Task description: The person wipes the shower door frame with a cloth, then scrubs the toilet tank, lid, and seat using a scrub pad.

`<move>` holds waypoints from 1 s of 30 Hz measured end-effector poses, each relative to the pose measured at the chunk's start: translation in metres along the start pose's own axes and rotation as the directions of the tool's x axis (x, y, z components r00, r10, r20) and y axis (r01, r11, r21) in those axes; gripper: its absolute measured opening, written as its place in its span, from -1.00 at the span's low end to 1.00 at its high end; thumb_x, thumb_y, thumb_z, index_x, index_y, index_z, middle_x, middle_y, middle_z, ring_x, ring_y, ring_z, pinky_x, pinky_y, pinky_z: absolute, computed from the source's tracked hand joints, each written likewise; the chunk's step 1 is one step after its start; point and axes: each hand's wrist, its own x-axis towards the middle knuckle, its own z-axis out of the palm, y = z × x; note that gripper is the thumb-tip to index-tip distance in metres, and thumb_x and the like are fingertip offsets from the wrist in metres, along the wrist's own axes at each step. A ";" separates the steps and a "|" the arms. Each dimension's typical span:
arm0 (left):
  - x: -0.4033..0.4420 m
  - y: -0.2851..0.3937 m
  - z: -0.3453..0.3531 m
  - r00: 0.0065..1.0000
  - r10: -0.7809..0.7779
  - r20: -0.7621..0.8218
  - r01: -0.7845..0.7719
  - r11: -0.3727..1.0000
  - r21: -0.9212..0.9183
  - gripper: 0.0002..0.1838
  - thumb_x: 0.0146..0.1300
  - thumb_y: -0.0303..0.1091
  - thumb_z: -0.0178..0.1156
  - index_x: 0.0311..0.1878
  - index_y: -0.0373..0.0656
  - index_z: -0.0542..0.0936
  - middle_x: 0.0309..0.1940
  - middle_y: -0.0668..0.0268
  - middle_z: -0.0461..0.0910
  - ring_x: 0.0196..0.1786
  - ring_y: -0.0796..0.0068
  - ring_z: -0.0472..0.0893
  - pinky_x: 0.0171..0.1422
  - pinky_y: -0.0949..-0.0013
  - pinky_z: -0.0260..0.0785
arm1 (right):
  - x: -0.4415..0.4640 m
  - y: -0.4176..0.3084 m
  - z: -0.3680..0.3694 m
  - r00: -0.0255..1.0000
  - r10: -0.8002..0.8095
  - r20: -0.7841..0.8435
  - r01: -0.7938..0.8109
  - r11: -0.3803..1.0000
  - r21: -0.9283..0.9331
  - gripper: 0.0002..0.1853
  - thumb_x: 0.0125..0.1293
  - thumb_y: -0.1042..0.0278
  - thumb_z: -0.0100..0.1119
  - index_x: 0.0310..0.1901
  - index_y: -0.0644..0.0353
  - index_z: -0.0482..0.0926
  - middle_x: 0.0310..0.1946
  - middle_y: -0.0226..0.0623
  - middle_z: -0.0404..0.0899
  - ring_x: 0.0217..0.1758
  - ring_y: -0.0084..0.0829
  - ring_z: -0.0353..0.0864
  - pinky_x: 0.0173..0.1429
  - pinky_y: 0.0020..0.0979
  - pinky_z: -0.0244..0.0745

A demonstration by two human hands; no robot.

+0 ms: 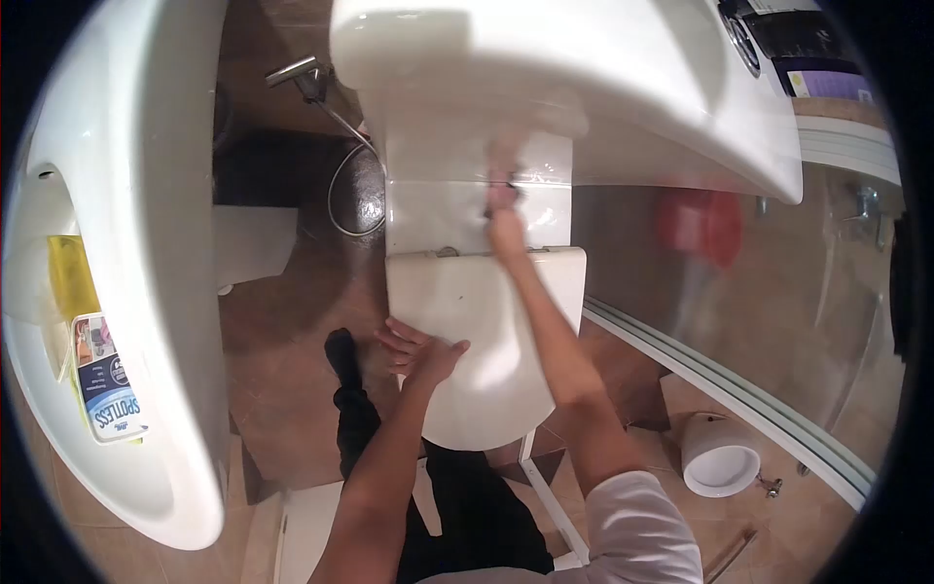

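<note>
My left hand point(423, 352) rests on the left edge of the white toilet lid point(486, 360), which is down. Its fingers are spread and it holds nothing. Stretched forward past the lid's hinges, my right hand point(505, 232) is closed at the glossy white ceramic point(428, 214) behind the lid. Something small, pinkish and dark shows at its fingers, but blur hides what it is. A faint pink reflection appears in the ceramic beyond that hand.
The white washbasin point(180, 292) at left holds a yellow packet point(73, 275) and a "SPOTLESS" pack point(109, 380). A hand shower point(295, 73) with a looped hose hangs left of the toilet. A red bucket point(700, 226) shows behind glass at right.
</note>
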 end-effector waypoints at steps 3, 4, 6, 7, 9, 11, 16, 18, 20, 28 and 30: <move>-0.005 0.002 -0.005 1.000 -0.029 0.012 0.029 1.000 0.008 0.54 -0.15 0.13 0.45 0.30 -0.28 -0.74 0.34 -0.22 -0.81 0.45 -0.28 -0.55 0.44 -0.29 -0.50 | -0.016 -0.051 0.062 0.713 -0.699 -0.059 0.655 0.694 -0.300 -0.39 0.02 0.59 0.04 0.22 0.10 0.43 0.31 -0.13 0.29 0.40 -0.11 0.22 0.47 -0.23 0.12; -0.004 0.003 -0.007 0.999 -0.032 0.013 0.032 0.999 0.018 0.54 -0.15 0.14 0.45 0.31 -0.29 -0.72 0.34 -0.25 -0.80 0.45 -0.28 -0.54 0.44 -0.29 -0.50 | -0.013 -0.044 0.053 0.697 -0.717 -0.026 0.685 0.676 -0.270 -0.41 0.03 0.60 0.03 0.19 0.10 0.45 0.32 -0.13 0.29 0.39 -0.09 0.22 0.46 -0.23 0.14; 0.002 -0.003 0.000 1.000 -0.013 -0.011 0.013 0.999 0.033 0.54 -0.15 0.13 0.45 0.31 -0.29 -0.72 0.33 -0.26 -0.80 0.45 -0.28 -0.54 0.44 -0.29 -0.50 | -0.008 -0.018 0.019 0.892 -0.452 -0.030 0.452 0.883 0.128 -0.43 0.04 0.63 0.01 0.18 0.10 0.47 0.32 -0.12 0.27 0.37 -0.05 0.25 0.45 -0.23 0.14; 0.005 -0.005 0.002 1.000 0.005 -0.028 -0.003 0.999 0.041 0.53 -0.14 0.13 0.45 0.31 -0.30 -0.71 0.33 -0.27 -0.80 0.45 -0.28 -0.54 0.44 -0.30 -0.50 | -0.002 0.022 0.000 0.865 -0.492 -0.098 0.491 0.870 -0.040 -0.41 0.04 0.64 0.00 0.20 0.10 0.44 0.31 -0.07 0.28 0.35 -0.02 0.27 0.43 -0.22 0.18; 0.007 -0.003 0.000 1.000 -0.015 -0.004 0.015 1.000 0.027 0.54 -0.16 0.15 0.45 0.31 -0.30 -0.71 0.33 -0.28 -0.80 0.45 -0.28 -0.55 0.43 -0.31 -0.51 | -0.003 0.075 -0.042 0.819 -0.531 -0.218 0.438 0.823 -0.361 -0.34 0.04 0.66 -0.06 0.28 0.09 0.35 0.29 0.04 0.27 0.31 0.04 0.31 0.36 -0.19 0.28; 0.005 -0.005 0.004 0.999 -0.031 0.031 0.031 0.999 0.014 0.55 -0.17 0.16 0.45 0.31 -0.30 -0.71 0.33 -0.28 -0.80 0.45 -0.27 -0.57 0.43 -0.32 -0.51 | -0.005 0.077 -0.036 0.908 -0.328 -0.261 0.231 0.911 -0.341 -0.33 0.02 0.66 -0.06 0.28 0.16 0.33 0.27 0.09 0.30 0.34 0.03 0.28 0.36 -0.22 0.29; 0.009 -0.007 0.003 0.999 -0.028 0.045 0.027 0.999 0.022 0.55 -0.18 0.21 0.44 0.33 -0.32 -0.66 0.33 -0.29 -0.78 0.44 -0.27 -0.60 0.40 -0.38 -0.46 | -0.018 -0.055 0.046 0.689 -0.715 -0.121 0.645 0.681 -0.347 -0.37 0.00 0.73 -0.07 0.21 0.22 0.41 0.24 0.05 0.34 0.38 -0.05 0.24 0.42 -0.27 0.20; 0.004 -0.009 0.000 0.999 -0.022 0.035 0.021 1.000 0.020 0.54 -0.18 0.22 0.44 0.34 -0.33 -0.65 0.33 -0.30 -0.77 0.44 -0.28 -0.59 0.39 -0.40 -0.45 | -0.014 -0.041 0.035 0.679 -0.728 -0.094 0.708 0.683 -0.177 -0.32 -0.06 0.80 -0.09 0.22 0.26 0.38 0.29 0.01 0.28 0.40 0.04 0.15 0.45 -0.21 0.14; 0.006 -0.005 -0.001 1.000 -0.004 0.019 0.003 1.000 0.009 0.53 -0.18 0.22 0.43 0.34 -0.34 -0.64 0.34 -0.31 -0.75 0.45 -0.28 -0.59 0.39 -0.41 -0.45 | -0.039 -0.006 0.011 0.794 -0.599 -0.105 0.564 0.789 -0.243 -0.34 -0.06 0.79 -0.06 0.21 0.30 0.37 0.28 0.03 0.29 0.38 0.11 0.17 0.43 -0.18 0.16; 0.003 -0.007 -0.003 1.000 0.022 0.006 -0.022 1.000 0.000 0.51 -0.16 0.22 0.42 0.36 -0.36 -0.60 0.34 -0.32 -0.73 0.45 -0.29 -0.57 0.37 -0.45 -0.43 | -0.014 -0.057 0.072 0.759 -0.566 -0.323 0.458 0.816 -0.354 -0.27 -0.12 0.77 0.01 0.25 0.33 0.31 0.29 0.13 0.25 0.40 0.14 0.12 0.45 -0.14 0.11; 0.007 -0.005 0.003 1.000 0.029 0.002 -0.029 1.000 -0.007 0.52 -0.17 0.23 0.42 0.35 -0.37 -0.60 0.34 -0.33 -0.73 0.44 -0.30 -0.57 0.35 -0.47 -0.43 | -0.030 -0.035 0.058 0.752 -0.642 -0.147 0.567 0.744 -0.353 -0.25 -0.13 0.78 0.00 0.26 0.33 0.30 0.29 0.11 0.25 0.40 0.13 0.13 0.45 -0.14 0.13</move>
